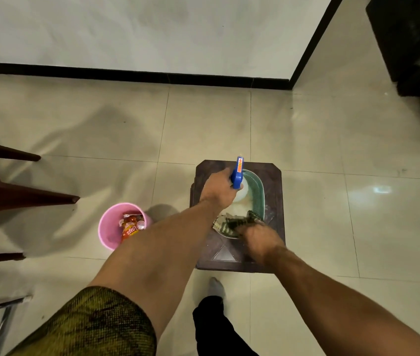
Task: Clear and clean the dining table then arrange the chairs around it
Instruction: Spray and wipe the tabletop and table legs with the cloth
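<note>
Olive sleeve (96, 322) covers the left arm, whose left hand (216, 191) curls round a spray bottle (238, 176) (blue trigger head, pale body) at the far end of a green basket (257, 194) on the low dark bench (273, 181). Blurred, the right hand (257, 237) clutches a checked cloth (232, 222) at the basket's near end. A pink bin (106, 222) holding a crisp packet (129, 227) stands on the floor left of the bench.

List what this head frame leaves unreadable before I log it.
Spray bottle: head view, left hand covers its neck; fill level unreadable.
Cloth: head view, motion blur and right hand hide its shape.
Chair: head view, left edge cuts off all but legs.
Pink bin: head view, wrapper hides what lies beneath.
</note>
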